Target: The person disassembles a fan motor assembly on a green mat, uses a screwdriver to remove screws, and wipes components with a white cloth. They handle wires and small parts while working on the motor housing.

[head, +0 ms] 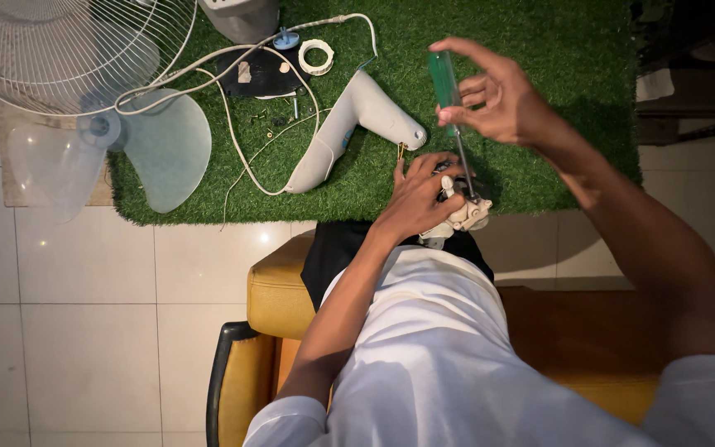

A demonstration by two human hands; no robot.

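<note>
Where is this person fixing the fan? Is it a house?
Probably a room at home, not a workshop. The floor is pale shiny tile, the person sits on a yellow padded seat, and the fan blades and white fan neck lie on a green grass-like mat.

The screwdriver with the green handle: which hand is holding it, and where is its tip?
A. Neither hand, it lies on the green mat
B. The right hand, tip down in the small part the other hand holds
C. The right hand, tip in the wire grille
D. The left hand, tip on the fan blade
B: the right hand grips the screwdriver by its handle, its shaft running down into the small pale part steadied by the left hand.
</note>
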